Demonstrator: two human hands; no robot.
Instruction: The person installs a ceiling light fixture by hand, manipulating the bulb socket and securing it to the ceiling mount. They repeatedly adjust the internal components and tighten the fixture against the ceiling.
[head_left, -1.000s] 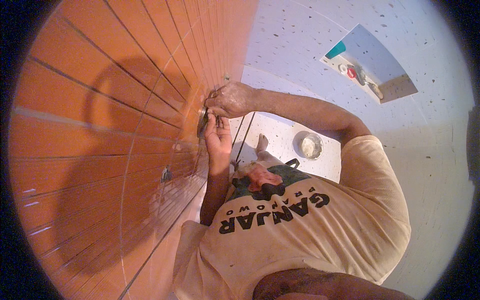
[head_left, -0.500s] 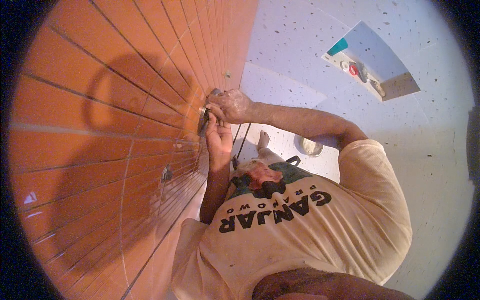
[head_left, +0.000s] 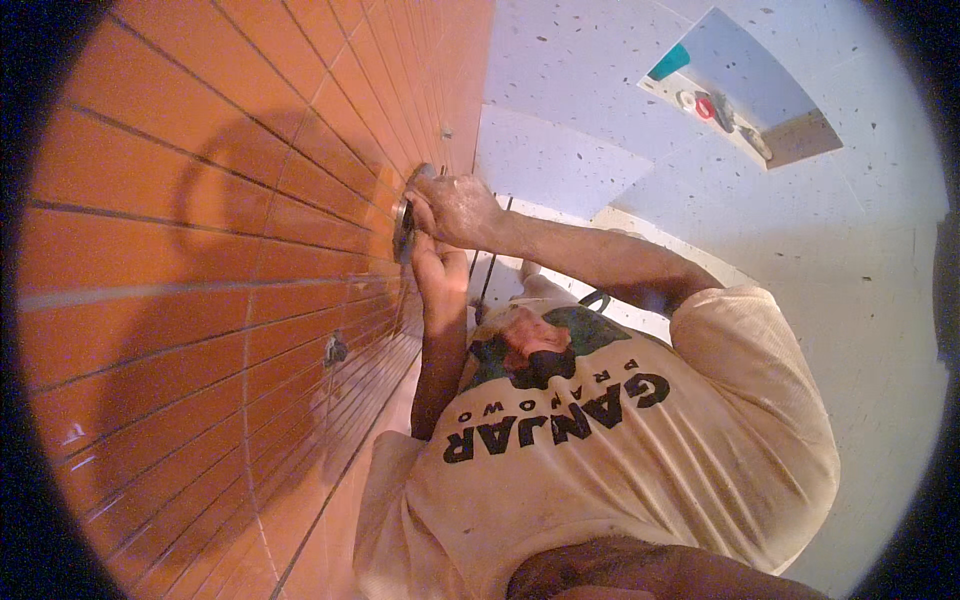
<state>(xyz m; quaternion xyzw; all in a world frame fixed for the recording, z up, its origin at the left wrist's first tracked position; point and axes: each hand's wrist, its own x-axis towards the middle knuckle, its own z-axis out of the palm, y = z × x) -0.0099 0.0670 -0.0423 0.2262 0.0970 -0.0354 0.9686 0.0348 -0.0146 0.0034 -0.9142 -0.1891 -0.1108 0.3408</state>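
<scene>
A dark round disc (head_left: 403, 245) stands on edge close to the orange tiled wall (head_left: 190, 255), with a shiny metal ring (head_left: 401, 214) on its wall side. My right hand (head_left: 458, 208) is closed on the disc's upper part, fingers curled and pale with dust. Just below it, my left hand (head_left: 438, 268) is raised, palm toward me, its fingers gripping near the disc's edge. The left fingertips are partly hidden behind the right hand. Whether the disc touches the wall cannot be told.
A metal wall fitting (head_left: 335, 348) sticks out of the orange tiles at lower left. A smaller fitting (head_left: 447, 133) is farther up. In the speckled pale wall (head_left: 590, 90) at right is a recessed niche (head_left: 790, 100) holding a teal item, a red-ringed item and other small things.
More of the disc shows now. My left fingers have slid lower, behind the right hand. My right forearm now covers the round bowl seen on the floor before. The view has shifted slightly.
</scene>
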